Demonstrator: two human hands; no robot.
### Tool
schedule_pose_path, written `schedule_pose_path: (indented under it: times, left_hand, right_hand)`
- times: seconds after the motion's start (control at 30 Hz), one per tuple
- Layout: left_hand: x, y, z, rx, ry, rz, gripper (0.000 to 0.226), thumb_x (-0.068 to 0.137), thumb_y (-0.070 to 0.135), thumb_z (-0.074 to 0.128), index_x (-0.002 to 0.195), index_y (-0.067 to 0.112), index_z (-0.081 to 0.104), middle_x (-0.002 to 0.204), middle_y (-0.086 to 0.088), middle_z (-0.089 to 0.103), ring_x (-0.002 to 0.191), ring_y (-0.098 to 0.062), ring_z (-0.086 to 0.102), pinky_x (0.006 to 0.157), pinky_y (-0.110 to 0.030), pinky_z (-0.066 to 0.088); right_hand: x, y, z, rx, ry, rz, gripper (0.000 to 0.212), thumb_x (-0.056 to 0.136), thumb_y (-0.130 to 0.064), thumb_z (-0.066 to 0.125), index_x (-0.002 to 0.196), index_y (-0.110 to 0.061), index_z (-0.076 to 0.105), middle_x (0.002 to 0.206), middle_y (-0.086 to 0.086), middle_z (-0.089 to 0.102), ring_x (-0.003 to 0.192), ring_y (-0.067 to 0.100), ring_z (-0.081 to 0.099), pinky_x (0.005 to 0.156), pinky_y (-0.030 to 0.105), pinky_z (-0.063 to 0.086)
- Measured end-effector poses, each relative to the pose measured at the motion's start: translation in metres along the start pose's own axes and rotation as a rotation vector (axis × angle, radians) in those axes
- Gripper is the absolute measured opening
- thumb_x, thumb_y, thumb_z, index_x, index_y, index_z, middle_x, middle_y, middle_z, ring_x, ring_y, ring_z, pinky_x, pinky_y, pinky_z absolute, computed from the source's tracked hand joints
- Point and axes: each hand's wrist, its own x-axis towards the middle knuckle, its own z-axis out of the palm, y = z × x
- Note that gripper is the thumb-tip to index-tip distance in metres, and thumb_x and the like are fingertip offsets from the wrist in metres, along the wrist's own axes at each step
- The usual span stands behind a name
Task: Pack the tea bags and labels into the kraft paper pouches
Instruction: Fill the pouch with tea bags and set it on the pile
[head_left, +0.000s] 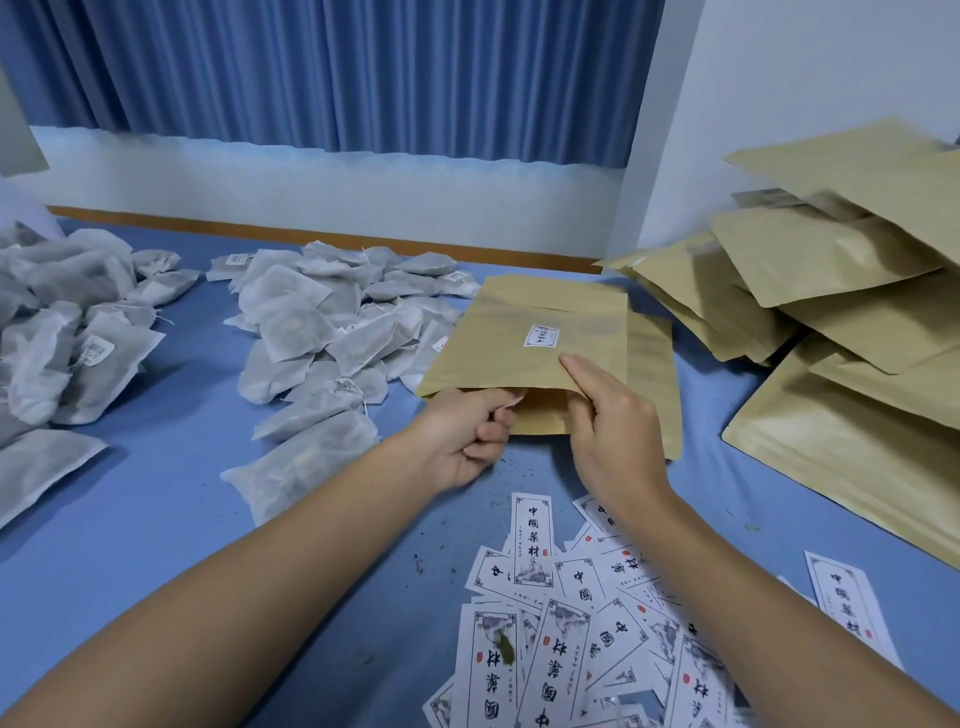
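Right now the flat tan kraft paper pouch (519, 322) with a small white sticker (541, 335) lies on the blue cloth-covered table (208, 519). Its mouth faces me, its left edge rests over the middle heap of white mesh tea bags (322, 332), and a second plain kraft pouch (652, 374) lies beneath it.

The left hand (465, 436) curls its fingers on the lower lip, and the right hand (613, 421) pinches the upper lip, parting the mouth. Neither carries a tea bag or label, so I judge the pouch unfilled.

If either lip slips, the mouth falls flat, and the pouch could also slide on the one below. The scattered white printed paper labels (571, 623) sit just under the right forearm, where they are easily swept aside. Dark crumbs (415, 558) on the cloth could get in. Stacked kraft pouches (831, 291) crowd the right side.
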Motion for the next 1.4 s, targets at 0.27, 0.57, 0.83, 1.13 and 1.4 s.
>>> schedule_pose_path:
  times: [0.27,0.57,0.83,1.13,1.4]
  left_hand:
    - [0.031,0.011,0.049,-0.278,0.012,0.285,0.028,0.093,-0.012,0.047,0.107,0.005,0.065,0.097,-0.012,0.069,0.090,-0.024,0.065,0.091,-0.039,0.057]
    - [0.029,0.005,0.042,1.264,-0.053,0.756,0.019,0.090,0.002,0.049,0.097,0.010,0.065,0.096,-0.005,0.067,0.097,-0.029,0.062,0.083,-0.032,0.046]
    - [0.007,0.027,-0.037,1.030,0.831,1.291,0.019,0.088,0.020,0.057,0.103,0.017,0.067,0.107,-0.003,0.061,0.099,-0.020,0.056,0.085,-0.042,0.046]
    - [0.026,0.024,-0.071,1.480,0.778,0.579,0.023,0.096,0.025,0.049,0.118,0.020,0.049,0.112,-0.010,0.061,0.105,-0.036,0.057,0.085,-0.043,0.039]
    - [0.009,0.018,-0.051,1.008,0.695,1.453,0.037,0.087,0.013,0.069,0.123,0.012,0.060,0.114,-0.009,0.051,0.101,-0.027,0.052,0.085,-0.035,0.046]
  right_hand:
    - [0.002,-0.005,0.002,0.014,0.015,-0.005,0.037,0.097,0.000,0.056,0.130,-0.012,0.066,0.130,0.000,0.067,0.116,0.013,0.062,0.098,0.012,0.041]
    - [0.010,-0.003,0.001,0.000,0.018,0.089,0.041,0.095,-0.001,0.053,0.130,-0.019,0.066,0.109,0.004,0.074,0.089,0.023,0.065,0.077,0.032,0.050]
    - [0.032,0.009,0.006,-0.167,-0.121,0.180,0.027,0.106,-0.022,0.045,0.114,-0.011,0.069,0.086,0.016,0.072,0.078,0.040,0.062,0.072,0.045,0.051]
    - [0.031,0.007,0.022,-0.267,-0.111,0.176,0.029,0.105,-0.028,0.048,0.118,-0.014,0.070,0.081,0.020,0.071,0.074,0.044,0.062,0.067,0.045,0.052]
    - [0.032,0.013,0.020,-0.189,-0.060,0.219,0.025,0.103,-0.019,0.047,0.098,-0.009,0.069,0.072,0.020,0.065,0.069,0.043,0.057,0.063,0.041,0.043]
